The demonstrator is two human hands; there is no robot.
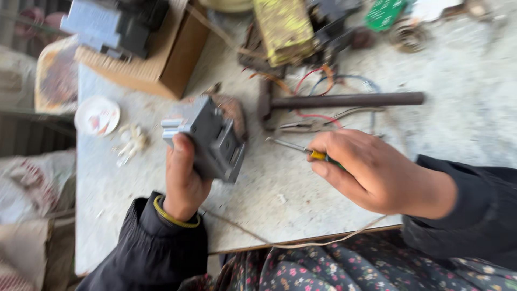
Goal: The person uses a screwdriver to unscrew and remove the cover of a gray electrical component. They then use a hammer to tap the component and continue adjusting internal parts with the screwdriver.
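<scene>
1. My left hand (183, 175) has its grip closed around a grey metal block (210, 137), lifted just above the table (285, 199) near its front edge.
2. My right hand (371, 172) is closed on a screwdriver (293, 146), whose tip points at the block without touching it.
3. I judge the tip could skid off the block toward my left thumb, since nothing braces the block.
4. Behind lie a hammer (344, 101), pliers (312, 125) and loose wires (318, 81); a cardboard box (161, 59) sits toward the far left corner.
</scene>
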